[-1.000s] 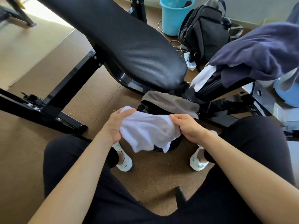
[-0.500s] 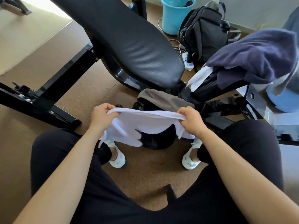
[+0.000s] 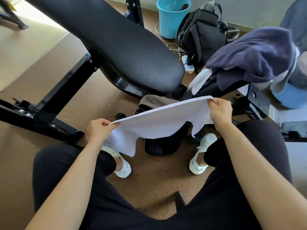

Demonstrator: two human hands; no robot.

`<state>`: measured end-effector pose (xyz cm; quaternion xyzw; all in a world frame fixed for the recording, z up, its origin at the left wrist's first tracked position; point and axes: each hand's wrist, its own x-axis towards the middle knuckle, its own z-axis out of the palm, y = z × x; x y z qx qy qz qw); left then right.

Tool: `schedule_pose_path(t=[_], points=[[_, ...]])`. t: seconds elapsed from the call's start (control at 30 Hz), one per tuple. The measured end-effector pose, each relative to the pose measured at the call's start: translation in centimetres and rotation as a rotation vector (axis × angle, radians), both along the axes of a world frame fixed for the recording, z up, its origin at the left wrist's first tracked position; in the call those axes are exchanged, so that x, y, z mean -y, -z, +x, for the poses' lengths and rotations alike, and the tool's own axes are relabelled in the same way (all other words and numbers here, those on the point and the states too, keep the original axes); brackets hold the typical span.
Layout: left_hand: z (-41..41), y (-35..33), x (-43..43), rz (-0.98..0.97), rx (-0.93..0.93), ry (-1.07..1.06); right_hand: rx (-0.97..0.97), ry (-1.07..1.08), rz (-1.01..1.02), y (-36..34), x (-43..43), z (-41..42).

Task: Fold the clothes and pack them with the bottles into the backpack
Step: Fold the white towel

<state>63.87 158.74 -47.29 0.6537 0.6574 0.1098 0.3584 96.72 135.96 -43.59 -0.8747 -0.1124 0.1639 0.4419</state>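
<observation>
Both hands hold a white garment (image 3: 157,125) stretched out in the air at the centre of the view, above the person's knees. The left hand (image 3: 99,130) is at the cloth's 8 o'clock end with its fingers (image 3: 103,122) curled, pinching the upper hem. The right hand (image 3: 221,112) is at the 2 o'clock end and higher, its fingers (image 3: 213,102) closed over the same hem, so the edge runs taut on a slant and the rest hangs down in uneven flaps. Directly under the cloth, toward 6 o'clock of it, a dark bag (image 3: 162,146) stands on the brown floor (image 3: 83,97) between two white shoes (image 3: 123,170), with a grey-tan cloth (image 3: 154,101) lying over its far side. At 2 o'clock of the view a navy garment (image 3: 252,58) is heaped on a low padded table (image 3: 209,87), and a white cloth (image 3: 199,80) hangs from under it at its 8 o'clock edge. A long black ribbed pad (image 3: 132,52) slants from 11 o'clock toward the centre. At 12 o'clock stands a blue bucket (image 3: 172,17). Just beside it at 1 o'clock a black backpack (image 3: 201,35) is upright by the wall, with a white power strip (image 3: 187,65) on the floor at its 7 o'clock corner.
</observation>
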Motion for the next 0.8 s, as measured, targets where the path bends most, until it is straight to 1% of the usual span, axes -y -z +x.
schedule_pose_path(t=[0.07, 0.1, 0.17, 0.27, 0.33, 0.4, 0.47, 0.5, 0.53, 0.6, 0.7, 0.73, 0.8], points=[[0.0, 0.2, 0.1, -0.046, 0.020, 0.003, -0.011, 0.046, -0.018, 0.0, 0.2, 0.2], [0.2, 0.1, 0.2, -0.111, 0.060, 0.014, -0.007, 0.025, -0.039, 0.1, 0.3, 0.2], [0.7, -0.3, 0.4, -0.278, 0.146, 0.053, -0.005, -0.074, -0.119, 0.3, 0.3, 0.1], [1.5, -1.0, 0.8, -0.524, 0.285, 0.063, -0.082, -0.221, -0.259, 0.5, 0.0, -0.6], [1.9, -1.8, 1.6, -0.679, 0.410, 0.084, -0.222, -0.275, -0.273, 0.5, -0.1, -1.2], [2.4, -2.6, 2.4, -0.807, 0.547, 0.080, -0.457, -0.216, -0.147, 0.4, -0.2, -1.5], [3.0, -3.1, 3.1, -0.858, 0.660, 0.027, -0.700, -0.120, 0.060, -0.1, -0.5, -2.3], [3.2, -3.2, 3.5, -0.865, 0.690, 0.019, -0.776, -0.097, 0.135, -0.5, -0.6, -3.0], [3.5, -3.5, 4.1, -0.874, 0.706, 0.042, -0.811, -0.109, 0.171, -0.6, -0.7, -3.7], [4.3, -4.3, 5.6, -0.888, 0.718, 0.125, -0.823, -0.202, 0.197, -0.6, -0.8, -5.6], [5.5, -4.9, 7.9, -0.904, 0.730, 0.260, -0.866, -0.441, 0.237, -0.4, -0.9, -8.6], [5.8, -5.0, 8.5, -0.899, 0.732, 0.291, -0.858, -0.502, 0.243, -0.5, -0.9, -9.2], [6.5, -4.7, 9.2, -0.878, 0.735, 0.312, -0.807, -0.555, 0.255, -0.7, -1.2, -10.2]])
